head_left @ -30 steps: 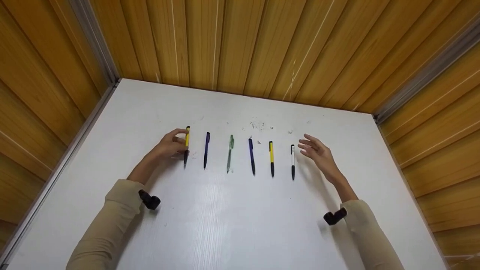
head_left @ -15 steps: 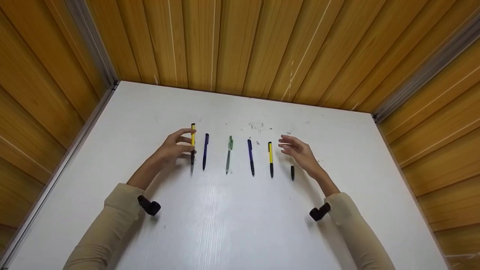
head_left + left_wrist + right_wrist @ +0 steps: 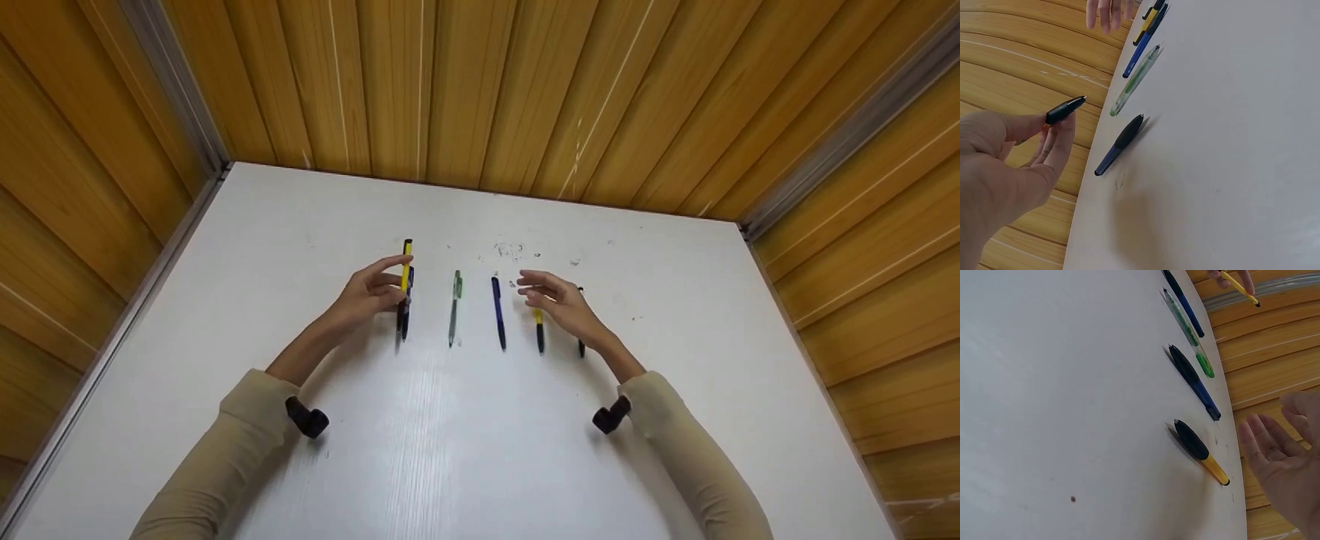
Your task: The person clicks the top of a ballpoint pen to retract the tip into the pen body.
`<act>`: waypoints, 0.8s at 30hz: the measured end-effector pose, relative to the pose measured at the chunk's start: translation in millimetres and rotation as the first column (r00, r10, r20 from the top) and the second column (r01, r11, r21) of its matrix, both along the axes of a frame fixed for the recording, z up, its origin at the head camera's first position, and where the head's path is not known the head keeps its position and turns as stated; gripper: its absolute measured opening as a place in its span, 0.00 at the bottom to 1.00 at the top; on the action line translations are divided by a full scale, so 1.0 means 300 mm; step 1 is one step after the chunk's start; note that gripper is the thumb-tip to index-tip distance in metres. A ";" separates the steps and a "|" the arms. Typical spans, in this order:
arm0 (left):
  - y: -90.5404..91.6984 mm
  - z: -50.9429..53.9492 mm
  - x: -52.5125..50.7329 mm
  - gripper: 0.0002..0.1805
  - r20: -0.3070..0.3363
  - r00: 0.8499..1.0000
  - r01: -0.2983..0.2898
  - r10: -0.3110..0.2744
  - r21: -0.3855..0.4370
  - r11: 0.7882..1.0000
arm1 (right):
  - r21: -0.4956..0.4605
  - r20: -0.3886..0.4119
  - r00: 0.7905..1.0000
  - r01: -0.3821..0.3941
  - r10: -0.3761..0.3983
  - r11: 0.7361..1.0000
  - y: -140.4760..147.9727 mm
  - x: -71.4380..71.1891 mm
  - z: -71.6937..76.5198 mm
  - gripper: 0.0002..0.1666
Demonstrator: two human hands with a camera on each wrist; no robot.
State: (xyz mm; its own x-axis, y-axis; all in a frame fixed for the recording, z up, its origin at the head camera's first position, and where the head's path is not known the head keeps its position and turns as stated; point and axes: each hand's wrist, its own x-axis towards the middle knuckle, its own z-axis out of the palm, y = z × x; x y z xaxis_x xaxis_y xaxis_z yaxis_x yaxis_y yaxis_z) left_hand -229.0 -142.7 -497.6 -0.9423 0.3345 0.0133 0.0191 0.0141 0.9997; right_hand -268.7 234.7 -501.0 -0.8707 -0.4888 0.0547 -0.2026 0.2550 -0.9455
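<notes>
My left hand (image 3: 367, 296) pinches a yellow pen with a black grip (image 3: 406, 276) between thumb and fingers, raised over the table. Below it lies a blue pen (image 3: 1117, 145), partly covered by the held one in the head view. To the right come a green clear pen (image 3: 455, 307) and a second blue pen (image 3: 499, 311). My right hand (image 3: 562, 304) hovers with nothing in it, fingers loosely bent, above another yellow pen (image 3: 1202, 453). Behind that hand a white-and-black pen (image 3: 581, 349) is mostly hidden.
The pens lie roughly parallel on a white table (image 3: 450, 450). Wood-panelled walls (image 3: 465, 90) rise at the back and both sides. Dark scuff marks (image 3: 510, 250) show beyond the pens. A small black camera sits at each cuff.
My left hand has carried the yellow pen rightward and higher, over the first blue pen. My right hand has moved left, past the white pen to above the other yellow one.
</notes>
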 end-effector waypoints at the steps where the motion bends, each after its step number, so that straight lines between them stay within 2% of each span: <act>1: 0.002 -0.002 0.001 0.34 -0.004 1.000 0.017 -0.017 -0.003 1.000 | -0.001 0.000 1.000 -0.012 0.012 1.000 -0.010 -0.001 -0.004 0.29; 5: 0.010 -0.011 0.003 0.35 -0.005 0.996 0.094 -0.094 0.003 0.996 | -0.027 0.012 0.999 -0.039 0.039 0.999 -0.039 -0.004 -0.010 0.29; 9: 0.016 -0.018 0.006 0.36 -0.007 0.992 0.129 -0.129 0.015 0.991 | -0.020 0.007 0.999 -0.041 0.041 0.999 -0.062 -0.006 -0.007 0.29; 20: 0.045 -0.013 0.011 0.34 -0.018 0.996 0.085 -0.085 -0.007 0.996 | -0.013 -0.049 0.997 -0.066 0.065 0.998 -0.119 -0.009 0.018 0.28; 24: 0.059 -0.013 0.012 0.35 -0.030 0.996 0.083 -0.083 -0.003 0.997 | 0.030 -0.086 0.994 -0.071 0.073 0.997 -0.158 0.023 0.071 0.30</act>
